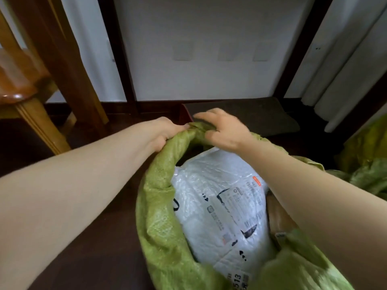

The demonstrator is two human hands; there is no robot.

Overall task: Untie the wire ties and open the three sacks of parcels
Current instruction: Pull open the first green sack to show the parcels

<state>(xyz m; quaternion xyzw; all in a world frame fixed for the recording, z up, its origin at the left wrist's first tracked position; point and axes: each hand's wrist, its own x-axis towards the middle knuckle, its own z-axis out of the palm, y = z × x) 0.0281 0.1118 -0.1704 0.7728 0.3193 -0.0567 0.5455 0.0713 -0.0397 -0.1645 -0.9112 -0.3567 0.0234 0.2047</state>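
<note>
A count of what is seen, kind by kind

Two hands are counted, the left hand (165, 131) and the right hand (225, 131), both set on the rim of one open green sack (159, 206). Two parcels are counted inside it: one white plastic parcel (219, 206) and one brown parcel (278, 216), largely hidden. More green sacking (368, 164) is seen at the right edge; whether one sack or two is meant cannot be told. One piece of wooden furniture (21, 80) and one dark mat (261, 116) are counted.
</note>
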